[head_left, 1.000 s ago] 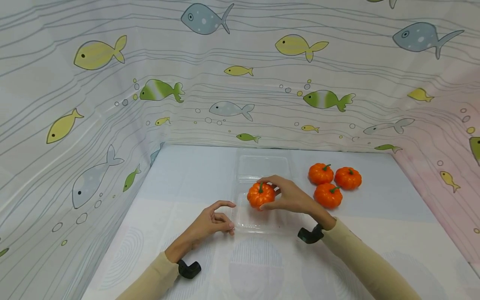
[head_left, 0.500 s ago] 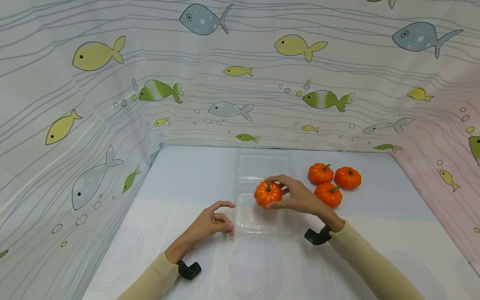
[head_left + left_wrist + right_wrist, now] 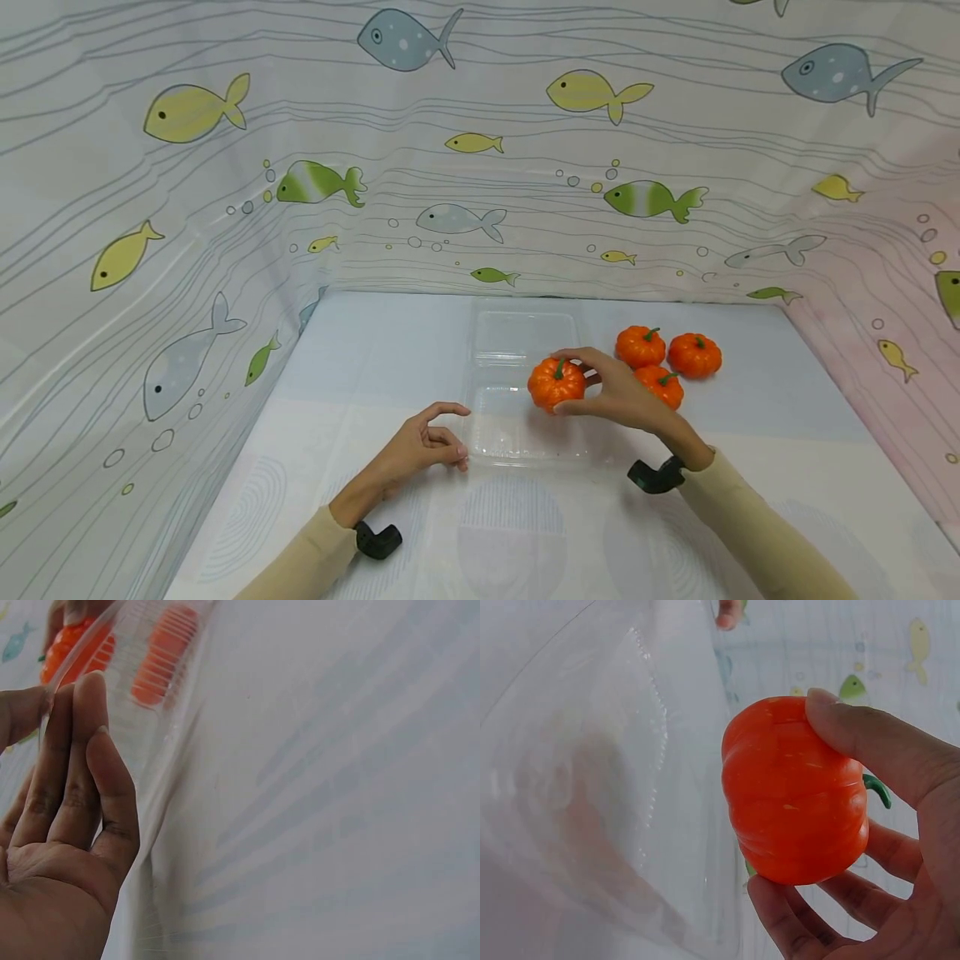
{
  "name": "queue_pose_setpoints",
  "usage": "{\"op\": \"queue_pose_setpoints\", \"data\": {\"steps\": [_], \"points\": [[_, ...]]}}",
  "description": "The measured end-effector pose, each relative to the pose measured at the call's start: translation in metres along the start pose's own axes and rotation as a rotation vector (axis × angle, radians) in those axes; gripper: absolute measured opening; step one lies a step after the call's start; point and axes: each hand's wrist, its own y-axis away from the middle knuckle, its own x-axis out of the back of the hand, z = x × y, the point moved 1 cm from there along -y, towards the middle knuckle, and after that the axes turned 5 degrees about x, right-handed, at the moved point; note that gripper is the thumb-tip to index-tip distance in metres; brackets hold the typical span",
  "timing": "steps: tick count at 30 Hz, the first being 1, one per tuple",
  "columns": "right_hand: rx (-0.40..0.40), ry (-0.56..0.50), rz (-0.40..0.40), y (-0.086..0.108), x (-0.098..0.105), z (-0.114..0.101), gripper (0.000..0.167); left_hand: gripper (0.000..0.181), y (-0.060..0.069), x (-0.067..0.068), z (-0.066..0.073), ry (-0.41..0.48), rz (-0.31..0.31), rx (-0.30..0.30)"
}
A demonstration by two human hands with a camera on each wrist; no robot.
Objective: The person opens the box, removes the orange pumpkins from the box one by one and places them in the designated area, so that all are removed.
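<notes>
My right hand grips a small orange toy pumpkin with a green stem, thumb on one side and fingers on the other. It is held above the right part of a clear plastic clamshell container, which lies opened flat on the table; the right wrist view shows the pumpkin apart from the clear plastic. At the container's left edge is my left hand. In the left wrist view, the thumb and fingertips of this hand pinch the container's rim.
Three more orange pumpkins stand close together right of the container: one at the back, one farther right, and a nearer one partly behind my right hand. A fish-patterned curtain borders the table's back and sides.
My right hand has moved to the right with the pumpkin, from over the container's middle to over its right part. My left hand stays in place at the container's edge.
</notes>
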Motion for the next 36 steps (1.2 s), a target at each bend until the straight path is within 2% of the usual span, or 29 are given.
{"op": "queue_pose_setpoints", "data": {"steps": [12, 17, 24, 36], "points": [[-0.071, 0.006, 0.059, 0.022, 0.018, 0.011, 0.075, 0.065, -0.001, 0.001, -0.003, -0.009, -0.006, -0.016], [-0.132, 0.03, 0.089, 0.03, 0.027, 0.015, 0.075, 0.066, -0.001, 0.001, -0.002, -0.008, 0.0, -0.007], [-0.139, 0.06, 0.121, 0.041, 0.036, 0.023, 0.075, 0.066, -0.001, 0.001, -0.002, -0.008, 0.001, -0.012], [-0.197, 0.063, 0.175, 0.067, 0.05, 0.035, 0.075, 0.065, -0.002, 0.001, -0.002, -0.005, 0.005, -0.004]]}}
